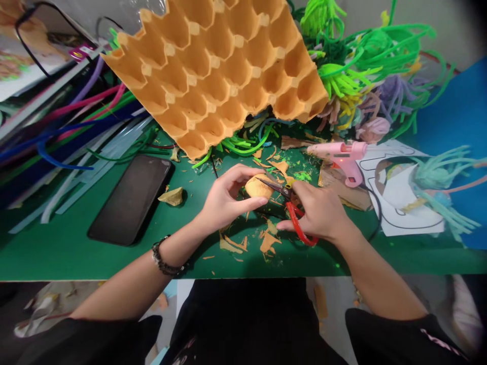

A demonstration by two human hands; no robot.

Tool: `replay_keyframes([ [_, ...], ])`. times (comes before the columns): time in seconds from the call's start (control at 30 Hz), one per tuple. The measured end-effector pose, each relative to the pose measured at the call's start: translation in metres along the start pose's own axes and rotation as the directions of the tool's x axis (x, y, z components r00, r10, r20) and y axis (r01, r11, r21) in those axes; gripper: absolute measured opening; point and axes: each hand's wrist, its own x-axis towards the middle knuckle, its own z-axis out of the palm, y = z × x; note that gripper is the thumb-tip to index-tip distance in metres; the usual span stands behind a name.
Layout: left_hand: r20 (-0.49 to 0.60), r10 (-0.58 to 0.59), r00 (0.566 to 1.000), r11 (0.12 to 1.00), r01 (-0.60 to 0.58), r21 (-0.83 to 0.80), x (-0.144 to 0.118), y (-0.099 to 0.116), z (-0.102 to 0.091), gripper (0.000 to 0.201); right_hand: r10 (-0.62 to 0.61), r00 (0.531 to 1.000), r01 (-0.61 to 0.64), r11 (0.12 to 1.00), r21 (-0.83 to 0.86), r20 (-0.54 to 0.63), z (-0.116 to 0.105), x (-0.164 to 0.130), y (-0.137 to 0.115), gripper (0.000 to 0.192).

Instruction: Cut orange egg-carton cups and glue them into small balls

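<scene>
My left hand (232,195) grips a small tan egg carton cup (258,187) between thumb and fingers. Red-handled scissors (299,223) are in my right hand (315,208), their dark blades lying against the cup's upper right side. Cut carton scraps (269,241) litter the green table around both hands. Beyond them, a large tan egg carton tray (224,66) leans at the back, its lower edge cut away in part. Left of my left hand lies another small carton piece (172,196).
A black phone (131,200) lies at the left. To the right are a pink glue gun (344,157) with a cord and white paper (411,213). Pipe cleaners in bundles (350,81) pile up at the back right, with colored strips (76,132) at the left.
</scene>
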Motion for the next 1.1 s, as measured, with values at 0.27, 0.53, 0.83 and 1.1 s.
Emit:
replay_keyframes([
  [0.27,-0.015,0.012,1.000,1.000,-0.013,-0.009,0.002,-0.002,-0.002,0.038,-0.013,0.999,0.017,0.997,0.080,-0.052,0.000,0.000,0.002,0.080],
  [0.53,-0.024,-0.034,0.999,0.999,0.034,0.031,0.005,0.003,-0.003,0.034,0.038,0.998,-0.014,0.888,0.459,-0.043,0.005,0.004,0.009,0.064],
  [0.83,-0.115,-0.194,0.974,0.975,0.178,-0.137,0.008,0.002,-0.005,0.041,0.102,0.995,-0.088,0.922,0.377,-0.018,0.004,0.004,0.009,0.072],
  [1.1,0.010,-0.266,0.964,0.878,0.247,-0.411,0.006,0.009,0.000,0.042,0.023,0.999,-0.016,0.978,0.206,-0.033,0.011,0.005,-0.001,0.073],
])
